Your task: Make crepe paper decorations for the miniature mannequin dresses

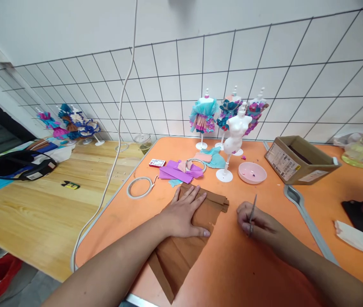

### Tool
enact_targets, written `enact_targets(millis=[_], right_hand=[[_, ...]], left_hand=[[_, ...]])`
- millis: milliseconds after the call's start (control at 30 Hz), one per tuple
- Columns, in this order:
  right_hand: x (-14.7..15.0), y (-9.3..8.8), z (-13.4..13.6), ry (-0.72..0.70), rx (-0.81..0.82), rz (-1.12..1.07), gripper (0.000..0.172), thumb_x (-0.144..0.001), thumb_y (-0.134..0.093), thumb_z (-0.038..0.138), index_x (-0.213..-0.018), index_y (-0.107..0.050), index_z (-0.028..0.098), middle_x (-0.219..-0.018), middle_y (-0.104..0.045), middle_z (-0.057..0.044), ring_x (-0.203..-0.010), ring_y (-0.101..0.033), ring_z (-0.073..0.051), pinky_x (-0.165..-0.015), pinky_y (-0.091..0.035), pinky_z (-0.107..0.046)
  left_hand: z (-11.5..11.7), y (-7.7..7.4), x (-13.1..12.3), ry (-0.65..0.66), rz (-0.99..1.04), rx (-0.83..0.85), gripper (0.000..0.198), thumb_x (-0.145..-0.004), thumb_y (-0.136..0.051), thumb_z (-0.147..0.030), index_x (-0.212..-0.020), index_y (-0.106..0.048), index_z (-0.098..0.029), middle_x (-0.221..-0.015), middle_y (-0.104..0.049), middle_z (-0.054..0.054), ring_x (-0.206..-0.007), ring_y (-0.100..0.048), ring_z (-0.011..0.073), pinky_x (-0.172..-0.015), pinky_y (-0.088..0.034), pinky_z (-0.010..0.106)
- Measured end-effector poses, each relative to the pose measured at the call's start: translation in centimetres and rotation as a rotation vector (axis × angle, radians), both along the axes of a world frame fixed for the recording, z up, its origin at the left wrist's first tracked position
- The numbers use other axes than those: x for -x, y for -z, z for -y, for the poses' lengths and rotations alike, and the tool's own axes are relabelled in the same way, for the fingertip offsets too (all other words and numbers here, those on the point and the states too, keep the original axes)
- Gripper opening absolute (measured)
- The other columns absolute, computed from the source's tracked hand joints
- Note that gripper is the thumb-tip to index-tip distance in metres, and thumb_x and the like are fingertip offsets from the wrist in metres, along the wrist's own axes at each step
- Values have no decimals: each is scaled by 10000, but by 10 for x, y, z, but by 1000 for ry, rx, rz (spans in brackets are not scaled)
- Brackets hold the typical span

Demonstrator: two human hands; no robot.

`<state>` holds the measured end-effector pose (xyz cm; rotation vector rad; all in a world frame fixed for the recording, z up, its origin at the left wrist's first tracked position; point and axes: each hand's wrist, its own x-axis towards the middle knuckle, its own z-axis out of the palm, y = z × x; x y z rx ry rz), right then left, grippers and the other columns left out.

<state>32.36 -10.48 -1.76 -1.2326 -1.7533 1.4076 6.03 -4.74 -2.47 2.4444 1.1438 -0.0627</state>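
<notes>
My left hand [184, 215] lies flat with fingers spread on a sheet of brown crepe paper [184, 258], pressing it to the orange table. At its far end the paper is folded into layered strips [211, 198]. To the right of the paper, my right hand [259, 224] is closed around small metal scissors [253, 207], their thin blade pointing up. The handles are mostly hidden by the fingers. The scissors are apart from the paper.
Beyond the paper are a tape roll [139, 187], purple paper pieces [178, 172], a bare white mannequin [237, 132] and a pink bowl [252, 173]. Dressed mannequins [203, 113] stand behind. A cardboard box [301, 160] sits right. A white cable [120, 98] hangs at left.
</notes>
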Motion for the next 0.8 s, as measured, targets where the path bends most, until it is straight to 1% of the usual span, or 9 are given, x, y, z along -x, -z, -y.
enact_targets(millis=[100,167,267,367,467,533,667,733,800], right_hand=[[-1,-2,1,-8,-115,85,232,-883,-464,301,-999,-642,208,-971,-508,-54,-876,-500,-182,-766,-436,-295],[1,-2,1,-62,-47,153,293,-855,-458,238,-1079,-646,213,-876,-492,-29,-812,-497,-170,-743,-441,-290],[4,0,3,-129,77,223,305,-764,-490,163,-994,-687,197,-790,-450,4,-749,-494,-146,-745,-454,-279],[6,3,5,-53,248,263,377,-744,-511,172,-1096,-640,212,-783,-425,9,-718,-492,-147,-648,-497,-271],[6,1,7,4,449,148,440,-800,-517,264,-1238,-520,232,-791,-431,1,-712,-508,-160,-482,-506,-235],[6,-3,7,-33,540,17,423,-811,-530,303,-1227,-508,231,-801,-467,-3,-686,-521,-147,-432,-498,-207],[5,-8,8,-109,630,-129,331,-812,-510,290,-1137,-535,230,-832,-547,-1,-524,-473,-81,-340,-393,-144],[5,-8,10,-51,598,-197,295,-788,-521,240,-1082,-544,231,-806,-524,17,-568,-490,-79,-423,-457,-156],[4,-7,11,-8,555,-237,345,-712,-594,153,-1043,-538,234,-831,-513,27,-739,-554,-92,-623,-527,-179]], left_hand=[[0,-1,0,6,-3,2,1114,-660,-517,-807,-1517,-84,-242,-1578,21,134,-1448,13,354,-1121,87,603],[-1,-1,0,13,-6,8,1116,-659,-521,-805,-1518,-81,-244,-1579,27,131,-1447,16,359,-1117,89,611],[-1,-1,0,24,-6,13,1122,-655,-525,-806,-1517,-73,-248,-1577,29,139,-1448,8,357,-1110,95,620],[-2,-1,1,21,1,9,1120,-653,-530,-804,-1517,-78,-253,-1578,21,139,-1448,5,359,-1111,98,619],[-1,-1,1,23,1,14,1119,-653,-524,-810,-1516,-81,-253,-1579,20,136,-1448,14,357,-1114,86,617],[-1,-2,0,25,-1,16,1125,-651,-521,-814,-1517,-76,-250,-1579,14,139,-1448,17,355,-1117,77,614],[-1,-2,0,22,14,12,1129,-649,-526,-813,-1518,-81,-245,-1579,16,145,-1446,11,364,-1119,78,608],[-1,-2,0,23,20,11,1131,-645,-533,-811,-1518,-87,-248,-1579,16,143,-1446,11,368,-1119,77,610],[-2,-2,0,30,24,13,1125,-646,-543,-804,-1517,-85,-259,-1582,7,135,-1445,8,370,-1116,77,615]])
